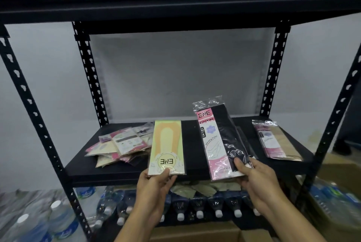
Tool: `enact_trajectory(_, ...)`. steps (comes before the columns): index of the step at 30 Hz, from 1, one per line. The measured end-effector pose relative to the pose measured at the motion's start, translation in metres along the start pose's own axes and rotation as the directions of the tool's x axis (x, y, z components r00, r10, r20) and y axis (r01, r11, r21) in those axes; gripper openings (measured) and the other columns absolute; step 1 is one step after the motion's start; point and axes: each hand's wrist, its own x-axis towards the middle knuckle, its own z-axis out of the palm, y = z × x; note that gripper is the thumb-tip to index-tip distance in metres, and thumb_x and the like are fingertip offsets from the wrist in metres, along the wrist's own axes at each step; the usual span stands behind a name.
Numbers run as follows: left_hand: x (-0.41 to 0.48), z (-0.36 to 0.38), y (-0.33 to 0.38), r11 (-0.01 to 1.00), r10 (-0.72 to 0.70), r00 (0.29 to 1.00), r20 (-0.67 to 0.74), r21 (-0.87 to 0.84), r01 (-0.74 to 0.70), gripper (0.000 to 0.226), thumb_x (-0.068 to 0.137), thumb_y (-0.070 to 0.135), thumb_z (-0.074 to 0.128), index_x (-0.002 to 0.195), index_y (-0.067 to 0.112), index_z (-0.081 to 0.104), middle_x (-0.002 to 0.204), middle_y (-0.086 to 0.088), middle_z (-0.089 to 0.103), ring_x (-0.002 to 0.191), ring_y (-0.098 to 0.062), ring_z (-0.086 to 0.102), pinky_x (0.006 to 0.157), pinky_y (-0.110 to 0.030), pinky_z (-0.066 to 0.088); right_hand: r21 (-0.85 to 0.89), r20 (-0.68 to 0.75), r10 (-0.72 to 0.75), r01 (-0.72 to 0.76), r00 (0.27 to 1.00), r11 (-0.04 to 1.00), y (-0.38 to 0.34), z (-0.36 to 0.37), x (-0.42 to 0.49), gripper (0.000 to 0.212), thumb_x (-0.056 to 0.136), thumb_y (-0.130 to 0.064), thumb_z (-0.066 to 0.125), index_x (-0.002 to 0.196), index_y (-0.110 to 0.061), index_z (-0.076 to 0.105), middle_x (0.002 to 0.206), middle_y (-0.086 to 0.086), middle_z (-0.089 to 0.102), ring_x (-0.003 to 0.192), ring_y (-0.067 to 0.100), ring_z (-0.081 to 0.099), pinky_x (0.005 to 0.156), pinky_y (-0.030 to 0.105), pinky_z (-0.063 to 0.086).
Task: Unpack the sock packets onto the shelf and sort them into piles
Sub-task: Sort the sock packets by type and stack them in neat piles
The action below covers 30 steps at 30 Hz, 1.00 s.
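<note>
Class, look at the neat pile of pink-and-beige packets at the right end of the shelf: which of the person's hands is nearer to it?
Right. The right hand is just left of the pile, gripping the black stocking packet; the left hand is far left, holding the yellow packet.

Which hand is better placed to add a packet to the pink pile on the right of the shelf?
Right. The right hand already holds the pink-and-black packet, nearest that pile. The left hand holds a yellow packet closer to the loose heap.

Dim, soft light; wide-angle bowing, blurred edges.
</note>
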Motion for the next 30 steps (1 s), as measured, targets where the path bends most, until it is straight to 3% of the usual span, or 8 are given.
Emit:
enact_trajectory(4, 0.000, 0.012, -0.011, 1.000, -0.002, 1.000, 0.030, 0.015, 0.001, 0.036, 0.088, -0.012, 0.059, 0.118, 0.003, 0.047, 0.117, -0.023, 0.064, 0.106, -0.034, 0.065, 0.087, -0.040, 0.052, -0.029, -0.054, -0.027, 0.025, 0.998, 0.999, -0.010, -0.016, 0.004, 0.020, 0.085, -0.005, 0.067, 0.105, -0.003, 0.068, 0.095, 0.012, 0.076, 0.093, 0.030, 0.071, 0.090, 0.049, 0.054)
enact_trajectory(10, 0.008, 0.028, -0.026, 0.998, -0.021, 0.997, 0.068, 0.058, 0.017, 0.037, 0.088, -0.009, 0.061, 0.119, 0.004, 0.047, 0.116, -0.020, 0.065, 0.105, -0.032, 0.066, 0.088, -0.039, 0.053, -0.054, -0.155, -0.037, 0.029, 0.987, 0.998, -0.021, -0.034, 0.030, 0.005, 0.086, -0.003, 0.066, 0.089, -0.007, 0.068, 0.092, 0.014, 0.074, 0.089, 0.029, 0.070, 0.086, 0.046, 0.055)
enact_trajectory(14, 0.020, 0.037, -0.036, 0.997, -0.029, 0.994, 0.102, 0.068, 0.023, 0.035, 0.088, -0.009, 0.061, 0.118, 0.005, 0.047, 0.118, -0.020, 0.064, 0.107, -0.032, 0.065, 0.090, -0.039, 0.052, -0.094, -0.218, -0.036, 0.016, 0.975, 0.995, -0.019, -0.042, 0.065, 0.011, 0.086, -0.004, 0.067, 0.096, -0.001, 0.065, 0.091, 0.013, 0.071, 0.084, 0.026, 0.066, 0.073, 0.036, 0.055)
enact_trajectory(17, 0.028, 0.041, -0.042, 0.997, -0.038, 0.992, 0.119, 0.073, 0.029, 0.036, 0.088, -0.009, 0.061, 0.118, 0.005, 0.048, 0.119, -0.019, 0.064, 0.107, -0.031, 0.066, 0.094, -0.041, 0.052, -0.141, -0.243, -0.018, -0.017, 0.970, 0.990, -0.015, -0.043, 0.089, 0.007, 0.086, -0.005, 0.068, 0.091, -0.003, 0.063, 0.090, 0.014, 0.069, 0.078, 0.024, 0.064, 0.063, 0.029, 0.053)
enact_trajectory(25, 0.043, 0.038, -0.048, 0.996, -0.070, 0.993, 0.091, 0.068, 0.064, 0.030, 0.088, -0.011, 0.060, 0.110, 0.006, 0.048, 0.118, -0.021, 0.064, 0.108, -0.033, 0.065, 0.092, -0.041, 0.052, -0.287, -0.315, -0.026, -0.069, 0.949, 0.956, -0.001, -0.036, 0.132, 0.051, 0.082, -0.014, 0.074, 0.127, 0.002, 0.054, 0.110, 0.016, 0.066, 0.071, 0.023, 0.061, 0.063, 0.032, 0.055)
enact_trajectory(30, 0.045, 0.033, -0.049, 0.994, -0.086, 0.993, 0.076, 0.074, 0.081, 0.028, 0.087, -0.010, 0.061, 0.106, 0.006, 0.049, 0.117, -0.021, 0.064, 0.106, -0.032, 0.066, 0.095, -0.041, 0.051, -0.470, -0.354, -0.117, -0.069, 0.928, 0.880, -0.005, -0.035, 0.131, 0.020, 0.084, -0.018, 0.071, 0.087, 0.000, 0.062, 0.071, 0.014, 0.062, 0.057, 0.022, 0.054, 0.051, 0.031, 0.048)
